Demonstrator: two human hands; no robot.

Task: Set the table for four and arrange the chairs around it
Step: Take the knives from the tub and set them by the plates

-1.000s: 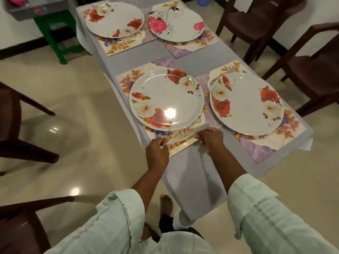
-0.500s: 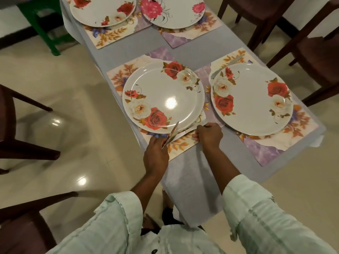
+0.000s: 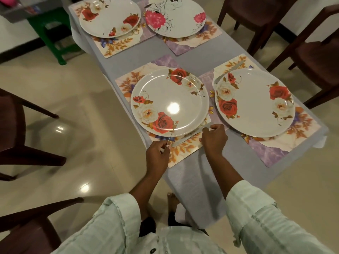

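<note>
Four floral plates sit on placemats on the grey-clothed table (image 3: 192, 57). Nearest me is the near-left plate (image 3: 170, 101) on its leaf-print placemat (image 3: 185, 151). A knife (image 3: 187, 137) lies flat on that mat along the plate's near rim, and my right hand (image 3: 214, 139) pinches its handle end. My left hand (image 3: 157, 154) holds a thin fork (image 3: 169, 139) by the handle, its tip over the plate's near edge, just left of the knife's blade tip. The near-right plate (image 3: 255, 101) has another knife (image 3: 229, 72) beside its far rim.
The far-left plate (image 3: 110, 15) and far-right plate (image 3: 176, 15) lie at the table's far end. Dark wooden chairs stand at the right (image 3: 315, 57), far right (image 3: 256, 15), left (image 3: 11, 129) and near left (image 3: 27, 226). A green stool (image 3: 53, 33) stands beyond the table's left corner.
The knife in my right hand has gone down flat onto the placemat against the plate's near rim. My left hand has kept the fork next to it, now tilted toward the plate.
</note>
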